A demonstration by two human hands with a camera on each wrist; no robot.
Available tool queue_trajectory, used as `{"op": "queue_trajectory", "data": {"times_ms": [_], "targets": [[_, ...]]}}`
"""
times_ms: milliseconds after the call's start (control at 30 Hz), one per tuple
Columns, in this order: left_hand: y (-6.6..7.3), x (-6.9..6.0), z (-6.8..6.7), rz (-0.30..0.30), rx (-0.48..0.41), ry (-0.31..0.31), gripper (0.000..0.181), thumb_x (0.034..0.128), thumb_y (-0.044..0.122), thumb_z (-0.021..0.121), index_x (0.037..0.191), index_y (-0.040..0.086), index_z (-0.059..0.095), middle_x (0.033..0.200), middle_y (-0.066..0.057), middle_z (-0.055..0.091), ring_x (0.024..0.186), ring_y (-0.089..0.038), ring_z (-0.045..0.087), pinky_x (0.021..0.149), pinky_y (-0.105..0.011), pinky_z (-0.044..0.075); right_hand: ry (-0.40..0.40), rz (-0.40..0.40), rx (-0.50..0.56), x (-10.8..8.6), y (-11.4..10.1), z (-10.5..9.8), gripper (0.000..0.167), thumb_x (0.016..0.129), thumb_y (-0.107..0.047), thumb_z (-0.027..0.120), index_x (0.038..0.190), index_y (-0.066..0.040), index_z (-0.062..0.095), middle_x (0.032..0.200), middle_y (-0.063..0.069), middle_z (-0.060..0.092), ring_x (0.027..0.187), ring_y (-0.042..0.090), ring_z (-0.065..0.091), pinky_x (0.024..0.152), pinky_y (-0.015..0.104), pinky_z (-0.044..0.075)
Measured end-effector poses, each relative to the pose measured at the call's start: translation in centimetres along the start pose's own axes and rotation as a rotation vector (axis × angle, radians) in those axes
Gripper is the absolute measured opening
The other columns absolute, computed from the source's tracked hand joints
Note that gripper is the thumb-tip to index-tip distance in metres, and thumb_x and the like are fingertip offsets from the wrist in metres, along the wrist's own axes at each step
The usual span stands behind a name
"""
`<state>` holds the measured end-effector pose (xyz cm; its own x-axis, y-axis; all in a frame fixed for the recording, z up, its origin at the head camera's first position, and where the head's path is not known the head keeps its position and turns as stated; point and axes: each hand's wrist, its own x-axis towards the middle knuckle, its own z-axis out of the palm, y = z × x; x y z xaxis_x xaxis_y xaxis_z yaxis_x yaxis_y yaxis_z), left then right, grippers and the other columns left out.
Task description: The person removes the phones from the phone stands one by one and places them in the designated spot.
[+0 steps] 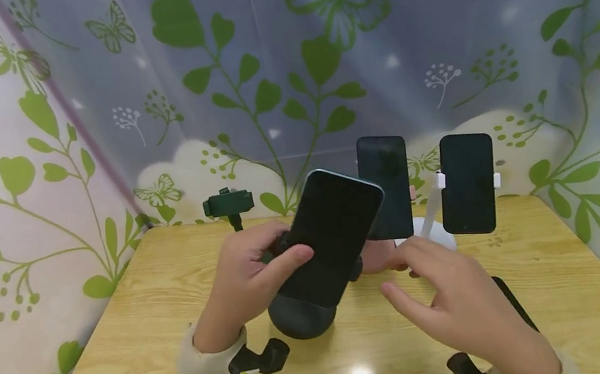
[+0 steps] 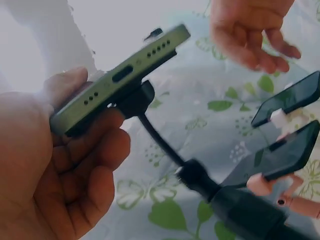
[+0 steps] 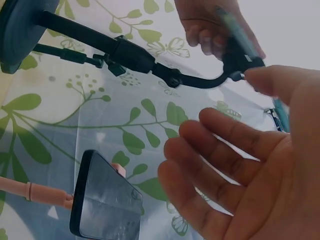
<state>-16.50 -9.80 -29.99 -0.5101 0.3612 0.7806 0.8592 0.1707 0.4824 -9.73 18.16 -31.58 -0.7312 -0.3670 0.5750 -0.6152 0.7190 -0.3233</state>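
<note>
My left hand (image 1: 249, 276) grips the lower left side of a smartphone (image 1: 337, 232), thumb over its dark screen and fingers behind. The phone leans to the right in front of a black phone stand (image 1: 303, 318). In the left wrist view, the phone's bottom edge (image 2: 120, 75) with its port faces the camera, and the stand's clamp (image 2: 141, 100) sits at its back on a thin curved arm. To the right of the phone, my right hand (image 1: 451, 300) hovers with loosely bent, spread fingers and holds nothing; the right wrist view shows its palm (image 3: 260, 200) bare.
Behind stand a phone in a pink holder (image 1: 385, 185) and another in a white holder (image 1: 467, 184). A dark green phone holder (image 1: 228, 203) is at the back left. Partly behind my right hand lies a dark phone-like object (image 1: 514, 301) on the wooden table (image 1: 128, 348).
</note>
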Motion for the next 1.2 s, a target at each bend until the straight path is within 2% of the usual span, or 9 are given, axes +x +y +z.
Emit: {"op": "queue_trajectory", "data": {"times_ms": [167, 333, 467, 600, 700, 833, 933, 1067, 1200], "targets": [[1.0, 0.3, 1.1, 0.051, 0.037, -0.127, 0.044, 0.1021, 0.053, 0.057, 0.088, 0.013, 0.070, 0.067, 0.009, 0.054, 0.058, -0.002, 0.047, 0.053, -0.018, 0.039, 0.010, -0.077, 0.051, -0.2, 0.0, 0.1, 0.030, 0.086, -0.024, 0.083, 0.110, -0.030, 0.067, 0.101, -0.023, 0.064, 0.090, -0.001, 0.064, 0.075, 0.025, 0.057], [1.3, 0.4, 2.0, 0.076, 0.026, -0.225, 0.047, 0.1033, 0.054, 0.054, 0.089, 0.013, 0.070, 0.072, 0.009, 0.060, 0.061, 0.001, 0.048, 0.056, -0.016, 0.042, -0.022, -0.157, 0.205, -0.7, 0.0, 0.0, 0.035, 0.085, -0.017, 0.082, 0.115, -0.026, 0.067, 0.096, -0.018, 0.065, 0.081, 0.000, 0.060, 0.070, 0.024, 0.053], [1.3, 0.4, 2.7, 0.154, 0.049, -0.286, 0.046, 0.1029, 0.054, 0.053, 0.089, 0.014, 0.069, 0.070, 0.010, 0.058, 0.060, 0.004, 0.047, 0.056, -0.012, 0.041, -0.116, -0.137, 0.386, -1.0, -0.2, -0.1, 0.037, 0.090, -0.010, 0.079, 0.121, -0.028, 0.067, 0.104, -0.013, 0.062, 0.079, 0.001, 0.057, 0.066, 0.023, 0.051], [1.3, 0.4, 2.8, 0.211, 0.112, -0.338, 0.042, 0.1020, 0.054, 0.055, 0.090, 0.016, 0.066, 0.068, 0.012, 0.054, 0.058, 0.005, 0.044, 0.057, -0.010, 0.038, -0.139, -0.134, 0.421, -1.0, -0.2, -0.1, 0.035, 0.091, -0.009, 0.078, 0.119, -0.027, 0.066, 0.101, -0.010, 0.055, 0.076, 0.001, 0.052, 0.063, 0.022, 0.048], [1.3, 0.2, 2.6, 0.190, 0.136, -0.391, 0.031, 0.0990, 0.047, 0.067, 0.090, 0.018, 0.066, 0.066, 0.012, 0.050, 0.057, 0.005, 0.040, 0.055, -0.011, 0.035, -0.155, -0.136, 0.383, -0.9, -0.1, -0.1, 0.034, 0.092, -0.012, 0.078, 0.118, -0.028, 0.065, 0.097, -0.012, 0.053, 0.078, 0.001, 0.051, 0.066, 0.022, 0.047], [1.5, 0.0, 2.3, 0.120, 0.148, -0.479, 0.023, 0.0902, 0.037, 0.080, 0.087, 0.020, 0.065, 0.064, 0.014, 0.044, 0.057, 0.005, 0.036, 0.055, -0.012, 0.033, -0.206, -0.144, 0.356, -0.7, 0.2, -0.2, 0.026, 0.094, -0.014, 0.076, 0.111, -0.031, 0.065, 0.088, -0.016, 0.053, 0.074, -0.002, 0.051, 0.065, 0.020, 0.046], [1.5, -0.1, 2.2, 0.084, 0.150, -0.518, 0.024, 0.0877, 0.036, 0.082, 0.085, 0.020, 0.065, 0.065, 0.015, 0.044, 0.058, 0.005, 0.038, 0.055, -0.012, 0.034, -0.235, -0.166, 0.349, -0.6, 0.3, -0.3, 0.022, 0.095, -0.016, 0.075, 0.106, -0.032, 0.065, 0.082, -0.017, 0.052, 0.069, -0.004, 0.049, 0.062, 0.019, 0.044], [1.5, -0.2, 2.0, 0.042, 0.129, -0.564, 0.028, 0.0869, 0.035, 0.082, 0.079, 0.020, 0.061, 0.065, 0.015, 0.044, 0.057, 0.005, 0.038, 0.055, -0.013, 0.034, -0.290, -0.153, 0.380, -0.7, 0.4, -0.2, 0.020, 0.097, -0.018, 0.074, 0.110, -0.032, 0.067, 0.084, -0.017, 0.052, 0.069, -0.004, 0.049, 0.061, 0.019, 0.046], [1.6, -0.4, 1.5, -0.046, 0.083, -0.670, 0.027, 0.0887, 0.038, 0.080, 0.079, 0.021, 0.061, 0.065, 0.018, 0.048, 0.057, 0.008, 0.042, 0.055, -0.013, 0.037, -0.355, -0.131, 0.412, -0.8, 0.4, 0.1, 0.020, 0.099, -0.021, 0.072, 0.115, -0.031, 0.067, 0.085, -0.018, 0.055, 0.068, -0.004, 0.050, 0.059, 0.019, 0.046]]}}
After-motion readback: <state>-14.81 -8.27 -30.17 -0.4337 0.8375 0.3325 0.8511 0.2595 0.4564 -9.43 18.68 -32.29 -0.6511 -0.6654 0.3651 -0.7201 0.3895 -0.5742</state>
